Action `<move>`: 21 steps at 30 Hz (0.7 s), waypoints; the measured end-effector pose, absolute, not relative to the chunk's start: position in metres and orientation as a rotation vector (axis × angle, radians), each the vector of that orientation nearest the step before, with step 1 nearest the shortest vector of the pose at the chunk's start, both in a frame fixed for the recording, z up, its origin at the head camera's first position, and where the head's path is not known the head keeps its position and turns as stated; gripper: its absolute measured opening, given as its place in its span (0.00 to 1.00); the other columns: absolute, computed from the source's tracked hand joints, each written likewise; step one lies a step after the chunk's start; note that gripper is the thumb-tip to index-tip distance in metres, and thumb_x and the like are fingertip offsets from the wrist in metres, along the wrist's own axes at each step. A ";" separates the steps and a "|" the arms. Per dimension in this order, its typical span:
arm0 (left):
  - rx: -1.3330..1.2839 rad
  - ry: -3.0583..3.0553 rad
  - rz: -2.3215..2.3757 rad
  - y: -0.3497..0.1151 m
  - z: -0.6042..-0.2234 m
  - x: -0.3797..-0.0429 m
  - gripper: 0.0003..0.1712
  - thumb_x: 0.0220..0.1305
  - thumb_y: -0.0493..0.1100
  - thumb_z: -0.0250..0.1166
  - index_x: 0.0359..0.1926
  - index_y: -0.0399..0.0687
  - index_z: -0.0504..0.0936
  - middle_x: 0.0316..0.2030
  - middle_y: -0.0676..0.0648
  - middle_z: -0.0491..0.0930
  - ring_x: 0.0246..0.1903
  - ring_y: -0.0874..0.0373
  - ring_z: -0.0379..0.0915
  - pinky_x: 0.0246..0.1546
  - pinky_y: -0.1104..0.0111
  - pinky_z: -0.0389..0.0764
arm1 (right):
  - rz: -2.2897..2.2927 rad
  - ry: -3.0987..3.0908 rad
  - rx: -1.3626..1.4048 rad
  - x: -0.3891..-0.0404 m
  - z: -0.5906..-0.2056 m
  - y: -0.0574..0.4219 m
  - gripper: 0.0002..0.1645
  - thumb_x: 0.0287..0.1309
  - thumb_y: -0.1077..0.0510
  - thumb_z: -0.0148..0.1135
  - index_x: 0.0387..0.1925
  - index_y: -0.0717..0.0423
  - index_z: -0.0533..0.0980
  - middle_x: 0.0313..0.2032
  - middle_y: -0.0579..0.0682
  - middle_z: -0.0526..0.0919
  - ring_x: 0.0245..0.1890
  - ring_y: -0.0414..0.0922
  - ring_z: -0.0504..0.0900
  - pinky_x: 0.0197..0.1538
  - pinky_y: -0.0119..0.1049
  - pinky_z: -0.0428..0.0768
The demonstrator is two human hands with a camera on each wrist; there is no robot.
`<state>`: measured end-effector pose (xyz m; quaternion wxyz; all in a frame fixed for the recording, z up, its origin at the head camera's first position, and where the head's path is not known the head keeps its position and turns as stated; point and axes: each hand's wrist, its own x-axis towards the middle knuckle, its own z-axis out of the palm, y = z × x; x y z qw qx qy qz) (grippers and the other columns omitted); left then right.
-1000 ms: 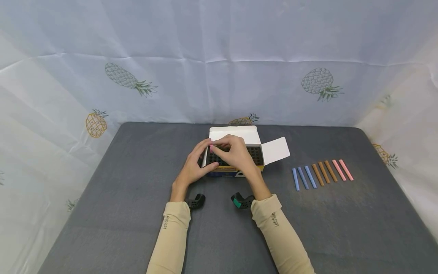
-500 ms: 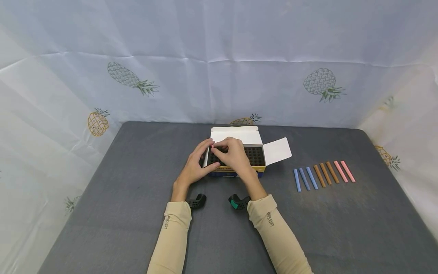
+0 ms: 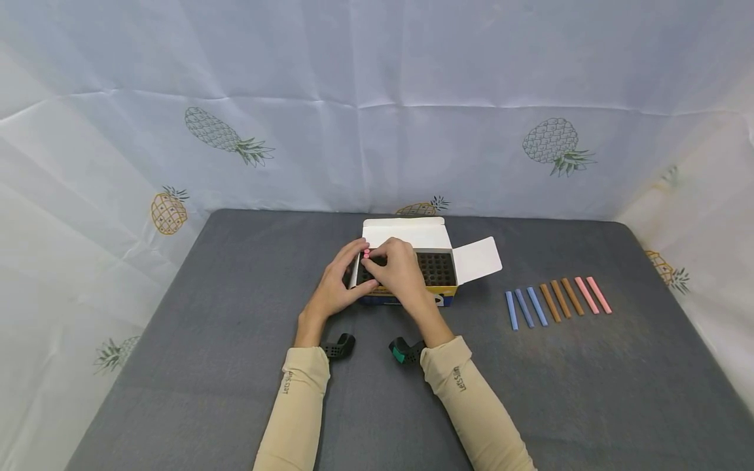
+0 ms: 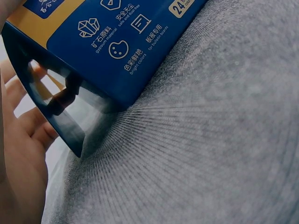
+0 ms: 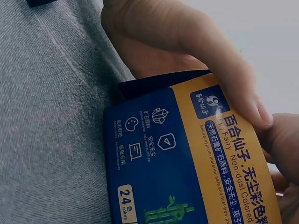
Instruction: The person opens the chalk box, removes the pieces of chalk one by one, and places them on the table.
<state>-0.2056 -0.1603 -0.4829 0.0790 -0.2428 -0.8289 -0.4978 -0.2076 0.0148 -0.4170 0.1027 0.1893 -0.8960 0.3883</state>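
Note:
My left hand (image 3: 334,286) grips the left end of a chalk box (image 3: 445,298). Its thumb lies on the front face and its fingers are at the left side by the end flap (image 4: 70,123). Inside the box is a dark tray (image 3: 437,268) with rows of round holes. Two pink chalk ends (image 3: 366,253) show at the tray's back left corner. My right hand (image 3: 405,271) is over the tray there, thumb and forefinger at the nearer pink chalk stick, which they appear to pinch. The right wrist view shows the box's blue and yellow front (image 5: 154,154).
The box's white lid (image 3: 406,231) stands open at the back, and a white flap (image 3: 477,259) sticks out to the right. On the grey table (image 3: 377,405), right of the box, lie blue chalks (image 3: 521,307), brown chalks (image 3: 561,298) and pink chalks (image 3: 593,294) in a row.
My right hand has shifted slightly and lowered at the tray's back left corner, and the pink chalk ends now show more plainly. My left hand stays on the box.

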 end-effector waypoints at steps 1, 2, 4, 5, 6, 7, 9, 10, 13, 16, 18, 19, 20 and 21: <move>-0.728 -2.479 -1.492 -0.160 -0.483 -0.206 0.48 0.63 0.70 0.66 0.76 0.53 0.66 0.78 0.45 0.59 0.72 0.44 0.65 0.55 0.46 0.76 | 1.146 -2.643 0.553 -0.208 -0.417 0.014 0.10 0.60 0.60 0.73 0.39 0.64 0.89 0.38 0.59 0.88 0.38 0.52 0.84 0.40 0.44 0.80; -0.729 -2.477 -1.491 -0.160 -0.483 -0.206 0.47 0.63 0.69 0.66 0.76 0.53 0.66 0.78 0.45 0.59 0.72 0.44 0.65 0.54 0.46 0.76 | 1.148 -2.640 0.549 -0.208 -0.417 0.014 0.10 0.60 0.60 0.73 0.39 0.64 0.89 0.38 0.59 0.88 0.38 0.52 0.84 0.40 0.44 0.80; -0.734 -2.475 -1.485 -0.160 -0.484 -0.206 0.47 0.64 0.68 0.66 0.76 0.52 0.66 0.78 0.44 0.60 0.71 0.44 0.66 0.54 0.47 0.76 | 1.152 -2.635 0.546 -0.208 -0.418 0.014 0.10 0.60 0.60 0.72 0.39 0.64 0.89 0.38 0.59 0.88 0.38 0.52 0.85 0.41 0.44 0.81; -0.737 -2.474 -1.481 -0.160 -0.484 -0.206 0.47 0.64 0.68 0.66 0.76 0.52 0.66 0.78 0.44 0.60 0.71 0.44 0.66 0.54 0.48 0.76 | 1.152 -2.632 0.546 -0.208 -0.418 0.014 0.10 0.60 0.60 0.72 0.39 0.64 0.89 0.37 0.59 0.88 0.37 0.52 0.85 0.41 0.44 0.81; -0.739 -2.472 -1.479 -0.160 -0.484 -0.206 0.47 0.64 0.68 0.66 0.76 0.51 0.66 0.78 0.44 0.60 0.71 0.44 0.67 0.53 0.48 0.76 | 1.153 -2.629 0.549 -0.207 -0.418 0.014 0.10 0.60 0.60 0.72 0.39 0.64 0.89 0.37 0.58 0.88 0.37 0.52 0.85 0.41 0.45 0.81; -0.740 -2.472 -1.475 -0.160 -0.484 -0.205 0.48 0.64 0.69 0.65 0.76 0.51 0.66 0.78 0.44 0.60 0.70 0.44 0.67 0.53 0.48 0.77 | 1.152 -2.625 0.554 -0.207 -0.417 0.014 0.10 0.60 0.60 0.72 0.38 0.64 0.89 0.37 0.58 0.88 0.37 0.52 0.85 0.41 0.45 0.82; -0.742 -2.472 -1.474 -0.160 -0.484 -0.205 0.49 0.63 0.71 0.64 0.76 0.51 0.66 0.78 0.44 0.60 0.70 0.44 0.67 0.53 0.48 0.77 | 1.149 -2.615 0.567 -0.207 -0.417 0.015 0.10 0.60 0.61 0.72 0.38 0.64 0.89 0.36 0.58 0.88 0.37 0.52 0.85 0.41 0.45 0.82; -0.742 -2.470 -1.477 -0.160 -0.484 -0.205 0.49 0.63 0.72 0.64 0.76 0.51 0.66 0.78 0.44 0.60 0.70 0.44 0.67 0.53 0.48 0.76 | 1.147 -2.609 0.574 -0.207 -0.417 0.015 0.09 0.59 0.61 0.72 0.38 0.64 0.89 0.36 0.58 0.88 0.37 0.52 0.85 0.41 0.45 0.82; -0.736 -2.471 -1.486 -0.160 -0.483 -0.206 0.51 0.61 0.75 0.63 0.76 0.52 0.66 0.78 0.45 0.60 0.71 0.45 0.66 0.54 0.47 0.76 | 1.142 -2.592 0.591 -0.207 -0.417 0.015 0.10 0.59 0.61 0.72 0.38 0.65 0.89 0.36 0.58 0.88 0.36 0.52 0.85 0.41 0.45 0.82; -0.733 -2.475 -1.494 -0.159 -0.483 -0.206 0.52 0.60 0.77 0.62 0.76 0.52 0.66 0.78 0.46 0.60 0.70 0.45 0.67 0.55 0.47 0.76 | 1.140 -2.581 0.600 -0.207 -0.418 0.016 0.10 0.59 0.61 0.72 0.38 0.65 0.89 0.36 0.58 0.88 0.36 0.52 0.85 0.40 0.45 0.82; -0.733 -2.475 -1.499 -0.159 -0.483 -0.206 0.52 0.61 0.76 0.62 0.76 0.53 0.66 0.78 0.46 0.60 0.70 0.46 0.67 0.55 0.48 0.76 | 1.145 -2.576 0.604 -0.208 -0.418 0.016 0.10 0.60 0.60 0.72 0.39 0.65 0.89 0.36 0.58 0.88 0.36 0.52 0.85 0.40 0.45 0.82; -0.735 -2.471 -1.503 -0.159 -0.483 -0.206 0.51 0.61 0.75 0.63 0.76 0.53 0.66 0.78 0.46 0.60 0.70 0.46 0.67 0.54 0.48 0.76 | 1.152 -2.570 0.607 -0.208 -0.419 0.016 0.10 0.60 0.60 0.72 0.39 0.65 0.89 0.36 0.58 0.88 0.36 0.52 0.85 0.41 0.45 0.82; -0.734 -2.470 -1.505 -0.159 -0.483 -0.206 0.50 0.61 0.74 0.64 0.76 0.53 0.66 0.78 0.46 0.60 0.70 0.46 0.67 0.54 0.48 0.76 | 1.161 -2.561 0.609 -0.209 -0.419 0.016 0.10 0.61 0.60 0.71 0.39 0.64 0.89 0.37 0.58 0.88 0.36 0.52 0.85 0.41 0.44 0.82; -0.735 -2.468 -1.504 -0.159 -0.483 -0.206 0.49 0.62 0.72 0.65 0.76 0.53 0.66 0.78 0.46 0.60 0.69 0.46 0.67 0.54 0.49 0.76 | 1.173 -2.552 0.609 -0.209 -0.418 0.016 0.10 0.61 0.60 0.71 0.39 0.64 0.89 0.37 0.58 0.88 0.37 0.52 0.85 0.41 0.44 0.82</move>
